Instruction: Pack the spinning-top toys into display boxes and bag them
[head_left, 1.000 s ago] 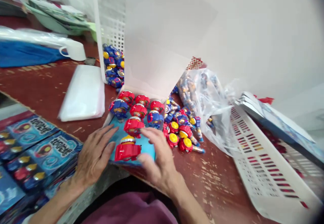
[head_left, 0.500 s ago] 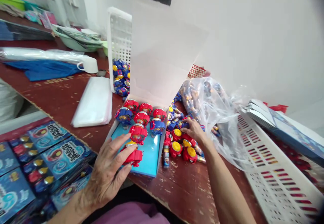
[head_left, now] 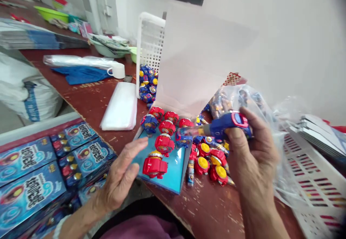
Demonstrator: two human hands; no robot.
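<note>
My right hand (head_left: 254,149) holds up a blue toy (head_left: 225,125) with a clear tube end pointing left, above the right edge of the open box. My left hand (head_left: 121,174) is empty, fingers apart, at the box's left front edge. Inside the box, on its blue surface (head_left: 171,181), lie several red toys (head_left: 164,143) and two blue ones (head_left: 149,123). The box's white lid (head_left: 189,62) stands upright behind. Right of the box is a pile of red and blue toys with yellow discs (head_left: 202,164).
A white basket (head_left: 139,52) with blue toys stands behind the box, another basket (head_left: 310,181) at right beside a clear plastic bag (head_left: 270,113). Plastic sleeves (head_left: 120,106) and a white mug (head_left: 118,70) are at left. Packed blue boxes (head_left: 27,192) fill the lower left.
My right hand has lifted a blue toy from the pile and brought it toward the box. My left hand has drawn back from the red toy at the front. The view has turned left.
</note>
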